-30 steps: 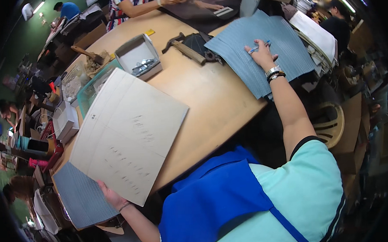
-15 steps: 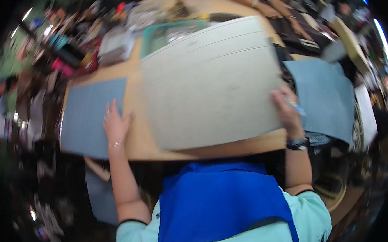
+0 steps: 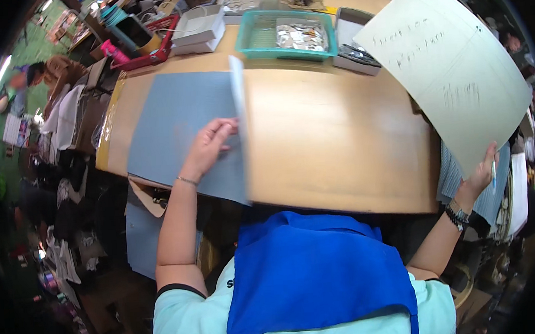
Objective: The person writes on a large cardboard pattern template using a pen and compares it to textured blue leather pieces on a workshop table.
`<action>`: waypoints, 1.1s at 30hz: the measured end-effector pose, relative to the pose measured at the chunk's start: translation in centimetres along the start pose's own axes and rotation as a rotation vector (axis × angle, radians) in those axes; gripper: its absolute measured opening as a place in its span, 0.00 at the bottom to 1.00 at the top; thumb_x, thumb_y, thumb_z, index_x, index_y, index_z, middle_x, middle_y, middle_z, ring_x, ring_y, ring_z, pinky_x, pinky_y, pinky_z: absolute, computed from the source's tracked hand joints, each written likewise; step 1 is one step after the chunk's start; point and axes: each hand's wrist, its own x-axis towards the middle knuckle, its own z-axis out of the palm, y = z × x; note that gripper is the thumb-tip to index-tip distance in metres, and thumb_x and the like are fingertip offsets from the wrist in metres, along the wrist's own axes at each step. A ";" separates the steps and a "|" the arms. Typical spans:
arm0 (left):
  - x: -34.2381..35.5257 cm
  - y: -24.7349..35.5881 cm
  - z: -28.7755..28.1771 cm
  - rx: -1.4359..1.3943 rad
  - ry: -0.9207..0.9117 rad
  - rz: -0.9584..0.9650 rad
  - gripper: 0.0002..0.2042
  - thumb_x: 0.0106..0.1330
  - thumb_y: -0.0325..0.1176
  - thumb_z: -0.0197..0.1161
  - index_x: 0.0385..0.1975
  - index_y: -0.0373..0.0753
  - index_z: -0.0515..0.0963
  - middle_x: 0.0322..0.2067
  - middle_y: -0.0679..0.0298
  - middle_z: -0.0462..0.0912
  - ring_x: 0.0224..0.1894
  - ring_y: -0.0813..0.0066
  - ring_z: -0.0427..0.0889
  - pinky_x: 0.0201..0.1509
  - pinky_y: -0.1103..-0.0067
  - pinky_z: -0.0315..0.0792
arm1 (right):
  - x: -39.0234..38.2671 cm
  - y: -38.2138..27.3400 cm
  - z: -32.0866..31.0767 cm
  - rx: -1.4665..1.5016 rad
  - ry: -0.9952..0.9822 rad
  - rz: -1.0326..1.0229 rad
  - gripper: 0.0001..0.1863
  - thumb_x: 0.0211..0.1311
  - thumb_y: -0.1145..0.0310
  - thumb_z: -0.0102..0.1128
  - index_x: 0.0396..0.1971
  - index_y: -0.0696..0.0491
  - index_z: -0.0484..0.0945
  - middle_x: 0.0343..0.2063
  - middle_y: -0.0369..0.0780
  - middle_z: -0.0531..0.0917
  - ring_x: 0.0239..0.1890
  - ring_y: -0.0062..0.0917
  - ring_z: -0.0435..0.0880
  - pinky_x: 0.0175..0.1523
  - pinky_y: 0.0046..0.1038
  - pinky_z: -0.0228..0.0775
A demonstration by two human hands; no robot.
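Near the table's middle-left, my left hand [image 3: 210,143] grips the right edge of a blue textured sheet [image 3: 165,124], which is raised and blurred along that side. My right hand [image 3: 479,171] holds the lower corner of a large pale cardboard sheet [image 3: 441,67], tilted up at the right, with faint pencil marks on it. A slim pen [image 3: 493,176] is in the same hand. Behind that hand, more blue textured sheets [image 3: 489,210] lie at the table's right end, partly hidden by the cardboard. The wooden tabletop [image 3: 338,133] shows between my hands.
Along the back stand a teal tray [image 3: 250,44] of small pieces, a grey box [image 3: 356,65] of metal parts, white boxes [image 3: 194,35] and a red basket [image 3: 141,62]. Papers [image 3: 516,184] are stacked at right. Another person [image 3: 57,75] works at the far left.
The cardboard has moved from the left across to the right, raised in my right hand. My left hand has left it and now grips the left blue sheet, lifting its edge.
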 end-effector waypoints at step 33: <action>4.7 -0.5 5.2 0.628 0.079 0.212 0.35 0.72 0.66 0.54 0.75 0.55 0.68 0.80 0.51 0.54 0.82 0.45 0.46 0.78 0.36 0.39 | -9.9 7.0 1.4 -0.140 -0.506 0.388 0.19 0.78 0.66 0.60 0.61 0.60 0.77 0.45 0.34 0.85 0.46 0.15 0.81 0.55 0.21 0.74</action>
